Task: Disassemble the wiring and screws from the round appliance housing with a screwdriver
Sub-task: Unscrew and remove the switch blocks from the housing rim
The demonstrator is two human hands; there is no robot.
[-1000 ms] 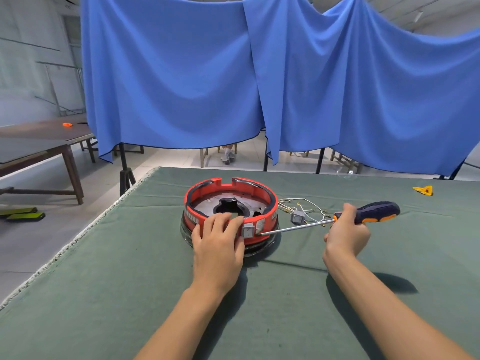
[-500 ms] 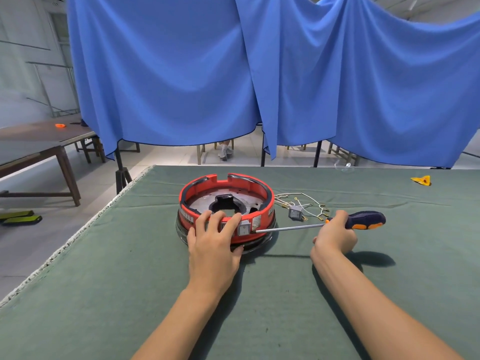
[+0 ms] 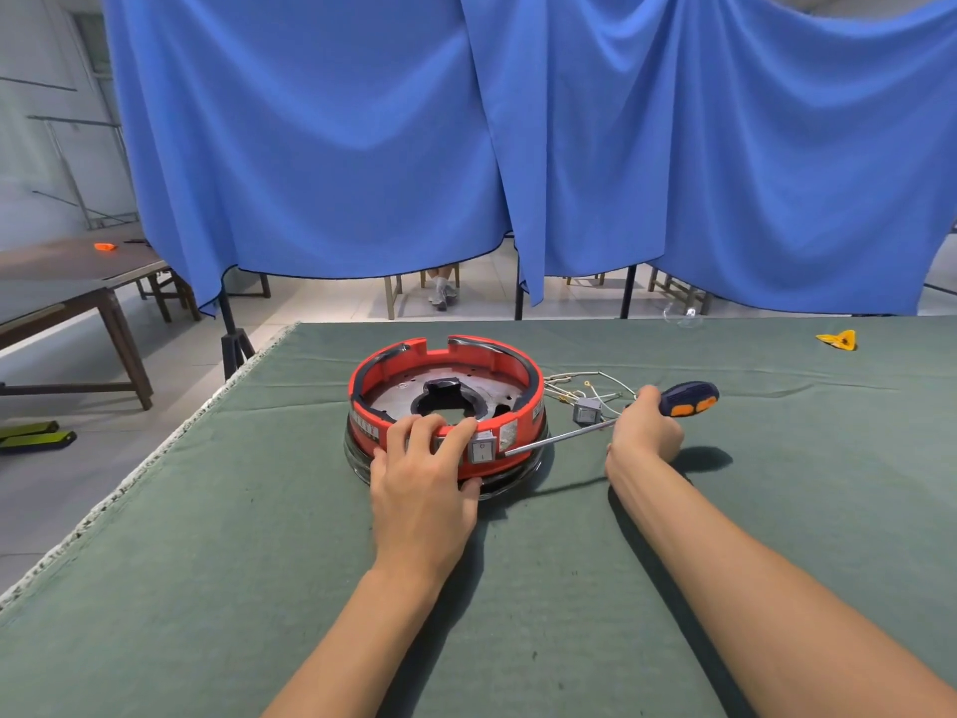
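Observation:
A round red housing with a grey metal inner plate stands on the green table cloth. My left hand grips its near rim, fingers curled over the top edge and thumb at the base. My right hand holds a screwdriver by its dark blue and orange handle. The thin metal shaft points left, and its tip touches the housing's outer wall beside a grey rocker switch. A loose bundle of pale wires with a small grey switch block lies just right of the housing.
A small yellow piece lies at the table's far right. Blue curtains hang behind the table on black stands. A brown wooden table stands on the left across the floor. The cloth's frayed left edge runs diagonally.
The view has drifted slightly. My right hand and the screwdriver have sunk a little toward the cloth, with the tip staying at the housing wall. My left hand keeps its grip on the rim.

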